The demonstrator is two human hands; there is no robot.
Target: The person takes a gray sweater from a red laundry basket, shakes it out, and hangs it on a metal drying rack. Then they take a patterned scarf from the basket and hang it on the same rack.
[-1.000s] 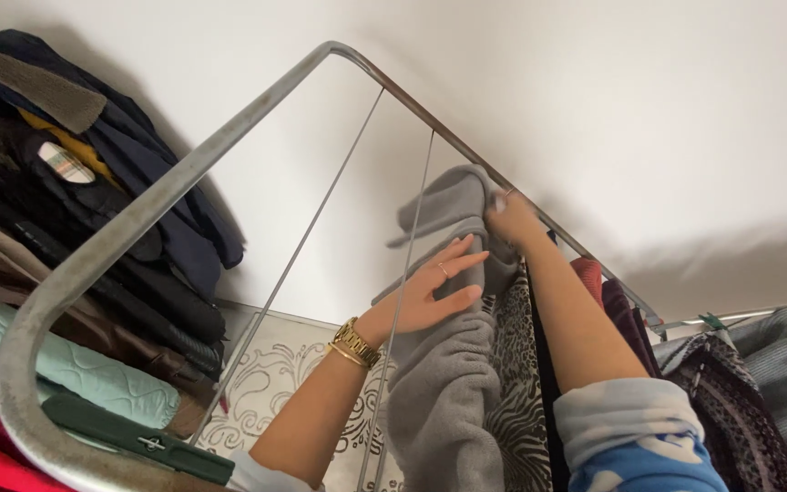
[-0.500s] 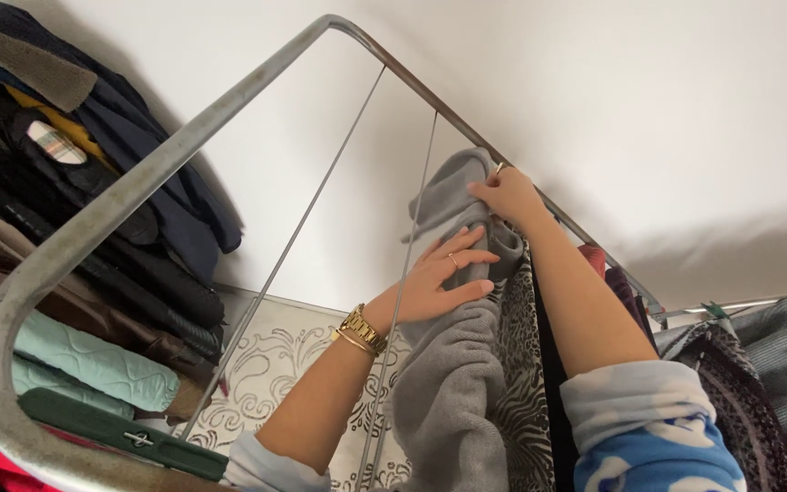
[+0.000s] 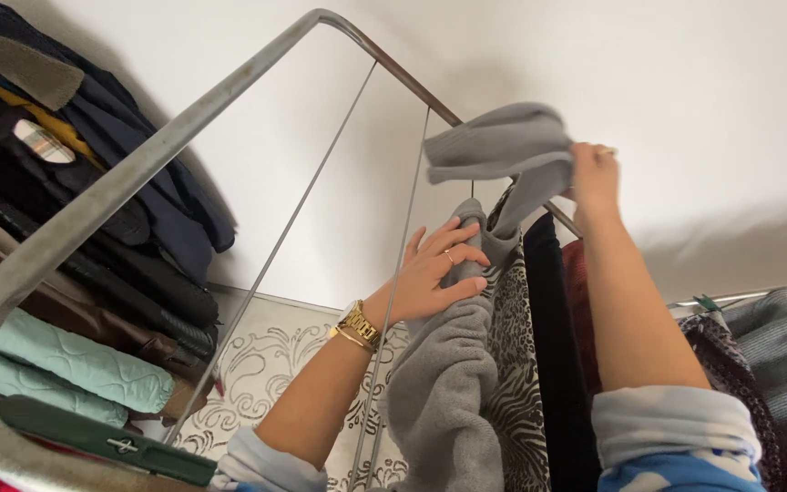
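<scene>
Left hand (image 3: 434, 269) gripping grey sweater (image 3: 448, 364), right hand (image 3: 592, 173) clutching its upper end, drying rack (image 3: 138, 178), zebra-print garment (image 3: 514, 364) beside, hanging coats (image 3: 75, 182) left

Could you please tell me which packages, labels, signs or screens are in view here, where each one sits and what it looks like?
Garment label: upper left, inside the collar of a dark coat in the hanging row; small rectangle, pale with reddish stripes.
Small white mark: lower left, on a dark green bar by the drying rack; tiny and pale.
No packages, signs or screens are in view.
</scene>
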